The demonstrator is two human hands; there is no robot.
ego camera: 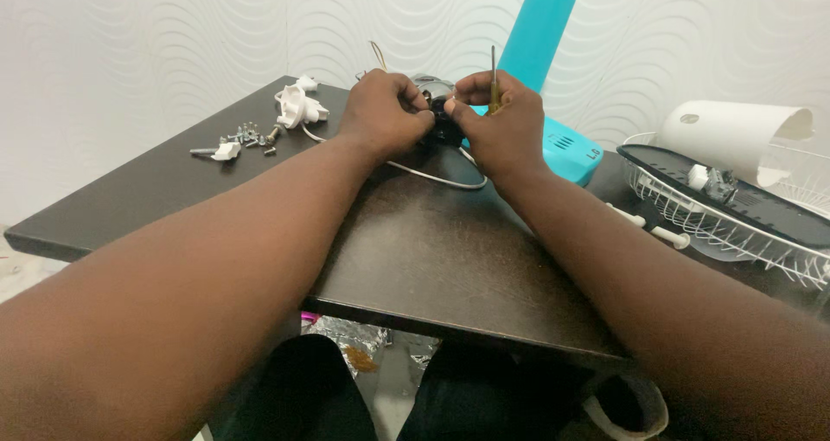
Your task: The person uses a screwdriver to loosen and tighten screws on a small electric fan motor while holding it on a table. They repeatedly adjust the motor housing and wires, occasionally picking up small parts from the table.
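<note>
White wavy walls stand behind the dark table (pixel 432 251) where you work. Your left hand (pixel 385 112) is curled shut around the small dark motor (pixel 443 123) at the far middle of the table, touching it from the left. Your right hand (pixel 501 121) presses on it from the right, fingers closed on a screwdriver (pixel 494 82) whose shaft points straight up. Both hands are equally close to it. Loose screws (pixel 249 134) lie well apart, far left.

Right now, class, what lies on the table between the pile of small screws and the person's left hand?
In the head view, a white plastic part lies between the screws and the left hand.
</note>
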